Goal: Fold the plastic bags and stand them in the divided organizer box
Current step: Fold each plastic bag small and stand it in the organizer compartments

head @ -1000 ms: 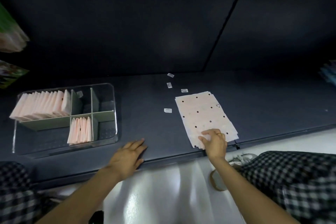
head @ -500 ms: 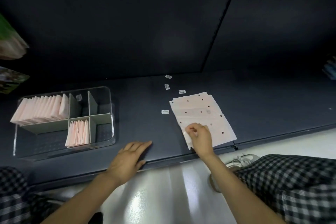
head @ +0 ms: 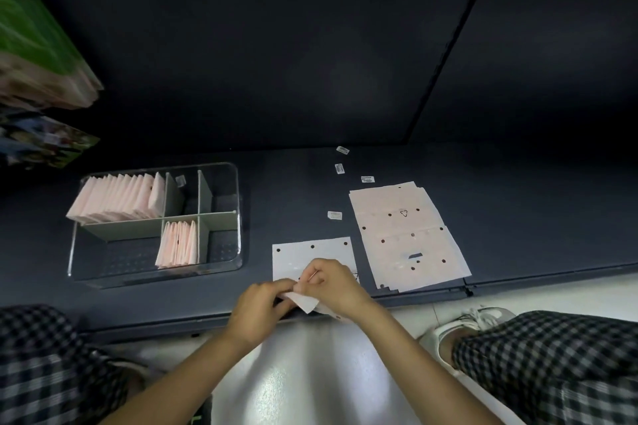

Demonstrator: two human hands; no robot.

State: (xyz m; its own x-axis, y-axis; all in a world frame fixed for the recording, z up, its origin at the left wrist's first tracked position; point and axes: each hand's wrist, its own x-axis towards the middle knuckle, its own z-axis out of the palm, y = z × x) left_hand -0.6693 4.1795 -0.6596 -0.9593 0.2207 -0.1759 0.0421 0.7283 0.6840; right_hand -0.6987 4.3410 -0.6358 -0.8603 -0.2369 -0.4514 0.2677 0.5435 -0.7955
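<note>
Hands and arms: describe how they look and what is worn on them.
Both forearms are bare, with no sleeves in view. The left hand shows no ring, watch or glove. The right hand is ungloved too; whether it wears a ring cannot be told here.

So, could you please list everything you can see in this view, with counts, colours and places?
organizer box: one, clear with grey-green dividers, left on the dark surface.
folded bags: two pink rows, standing in rear-left and front-middle compartments.
single bag: one, pale with dark dots, flat before the hands.
bag stack: one, pinkish, right of it.
labels: four loose, white, behind the bags; a fifth inside the box.
left hand: pinches the bag's near edge.
right hand: pinches the same edge.
</note>
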